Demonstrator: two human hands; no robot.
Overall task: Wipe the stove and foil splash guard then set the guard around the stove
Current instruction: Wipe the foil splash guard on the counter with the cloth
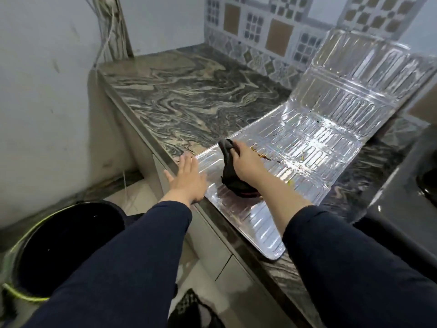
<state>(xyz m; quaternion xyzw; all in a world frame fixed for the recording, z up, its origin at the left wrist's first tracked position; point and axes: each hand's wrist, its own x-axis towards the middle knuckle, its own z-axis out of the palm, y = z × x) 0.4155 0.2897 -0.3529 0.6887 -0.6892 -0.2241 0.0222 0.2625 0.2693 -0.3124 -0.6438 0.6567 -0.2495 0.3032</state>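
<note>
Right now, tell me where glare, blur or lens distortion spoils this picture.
Head view: strong glare on the foil splash guard, brightest on its raised far panels; the left hand has slightly smeared fingertips; wide-angle bending curves the countertop edge and walls; the dark cloth in the right hand shows little detail.

Bare countertop (189, 91) open left of foil guard (319, 143); guard's raised end against tiled wall (272, 31); stove (406, 176) blocks right.
</note>
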